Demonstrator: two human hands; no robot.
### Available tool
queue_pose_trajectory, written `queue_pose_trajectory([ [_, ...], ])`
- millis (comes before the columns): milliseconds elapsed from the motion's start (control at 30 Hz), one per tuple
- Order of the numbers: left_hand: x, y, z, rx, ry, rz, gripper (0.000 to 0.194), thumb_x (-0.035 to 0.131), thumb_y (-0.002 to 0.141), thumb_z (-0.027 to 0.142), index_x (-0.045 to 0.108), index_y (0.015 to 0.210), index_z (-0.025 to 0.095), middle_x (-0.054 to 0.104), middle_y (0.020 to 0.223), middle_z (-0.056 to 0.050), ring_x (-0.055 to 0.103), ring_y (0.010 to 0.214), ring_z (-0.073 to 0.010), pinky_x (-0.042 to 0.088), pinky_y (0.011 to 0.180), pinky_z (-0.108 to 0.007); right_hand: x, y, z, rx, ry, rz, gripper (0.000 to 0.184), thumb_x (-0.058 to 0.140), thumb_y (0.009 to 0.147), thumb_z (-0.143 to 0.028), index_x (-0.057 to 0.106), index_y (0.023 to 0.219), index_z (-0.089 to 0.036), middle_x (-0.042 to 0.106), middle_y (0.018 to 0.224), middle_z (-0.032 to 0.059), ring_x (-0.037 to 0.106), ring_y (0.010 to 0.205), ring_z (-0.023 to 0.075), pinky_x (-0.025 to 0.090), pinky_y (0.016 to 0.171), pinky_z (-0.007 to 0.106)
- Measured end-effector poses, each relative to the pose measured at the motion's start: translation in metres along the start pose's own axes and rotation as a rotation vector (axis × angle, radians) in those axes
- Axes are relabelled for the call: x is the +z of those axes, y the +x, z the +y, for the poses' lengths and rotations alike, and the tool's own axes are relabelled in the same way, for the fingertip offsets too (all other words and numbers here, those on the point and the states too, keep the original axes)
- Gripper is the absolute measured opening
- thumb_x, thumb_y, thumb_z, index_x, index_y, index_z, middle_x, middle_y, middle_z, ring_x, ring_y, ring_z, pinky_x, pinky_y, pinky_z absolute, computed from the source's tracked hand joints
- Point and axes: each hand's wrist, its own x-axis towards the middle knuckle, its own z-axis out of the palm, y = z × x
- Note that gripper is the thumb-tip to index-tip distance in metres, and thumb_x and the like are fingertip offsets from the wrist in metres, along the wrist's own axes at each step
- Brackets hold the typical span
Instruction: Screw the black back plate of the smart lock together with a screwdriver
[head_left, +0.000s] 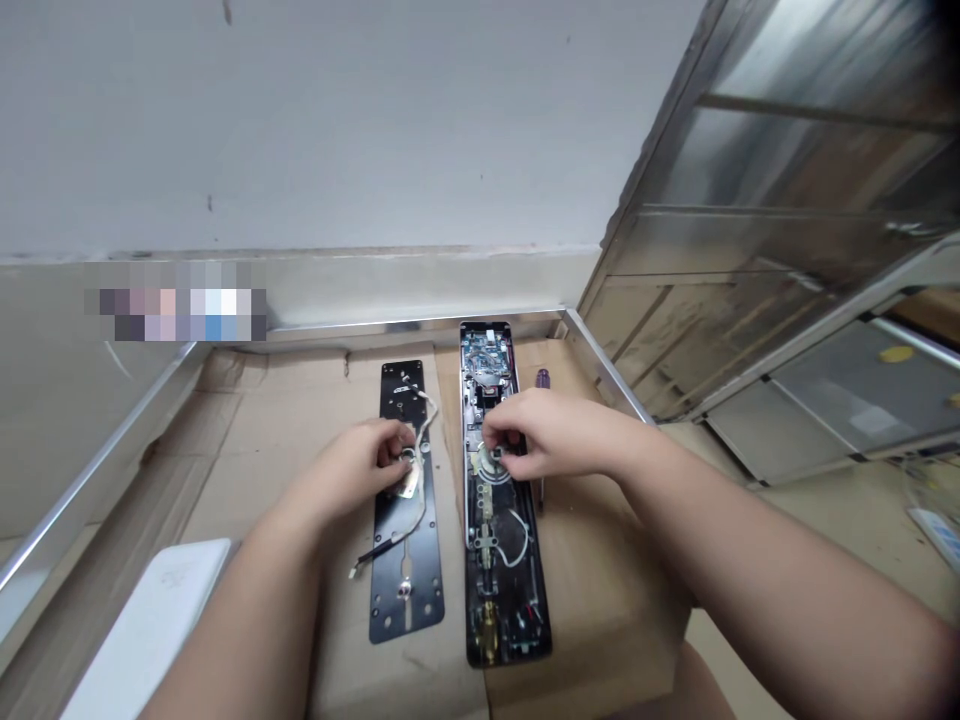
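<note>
My left hand is closed, its fingertips pressed together over a shiny metal piece on a long black back plate. Whatever sits between those fingertips is too small to name. A white cable with a dark sleeve runs along the plate. To the right lies a long black housing, open, like half of an electronic door lock, with a blue-green circuit board at its far end. Inside it, my right hand pinches at a round metal part; what its fingertips hold is mostly hidden.
A screwdriver lies right of the housing, partly behind my right wrist. Cardboard covers the table inside a raised metal rim. A white box-like object is at the left. A wall stands behind, metal cabinets at the right.
</note>
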Motion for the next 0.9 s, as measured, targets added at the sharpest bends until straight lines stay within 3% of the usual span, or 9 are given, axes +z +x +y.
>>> queue_pose_trajectory([
  [367,0.007,0.003,-0.010,0.020,0.075,0.015,0.023,0.067,0.076,0.032,0.072,0.097,0.024,0.067,0.087,-0.005,0.062,0.075,-0.0224,0.045,0.066,-0.032,0.007,0.001,0.000,-0.050,-0.091,0.007,0.014,0.062,0.076,-0.015,0.066,0.088,-0.020,0.064,0.095,0.0036,0.058,0.084,0.0165,0.042,0.070,0.028],
  [667,0.000,-0.001,-0.006,0.006,0.150,-0.013,0.019,0.061,0.083,0.035,0.067,0.096,0.023,0.068,0.095,-0.007,0.062,0.084,-0.0252,0.046,0.073,-0.036,0.007,0.003,-0.003,0.066,-0.057,-0.015,0.015,0.062,0.072,-0.012,0.067,0.085,-0.019,0.068,0.087,0.0025,0.059,0.080,0.0163,0.043,0.069,0.028],
  [900,-0.009,-0.005,-0.009,-0.051,0.092,0.054,0.027,0.058,0.087,0.044,0.064,0.102,0.022,0.067,0.107,-0.008,0.067,0.082,-0.0240,0.049,0.072,-0.034,0.006,0.002,-0.005,0.140,-0.038,-0.002,0.008,0.065,0.076,-0.016,0.068,0.082,-0.020,0.071,0.084,0.0030,0.061,0.077,0.0167,0.042,0.067,0.030],
])
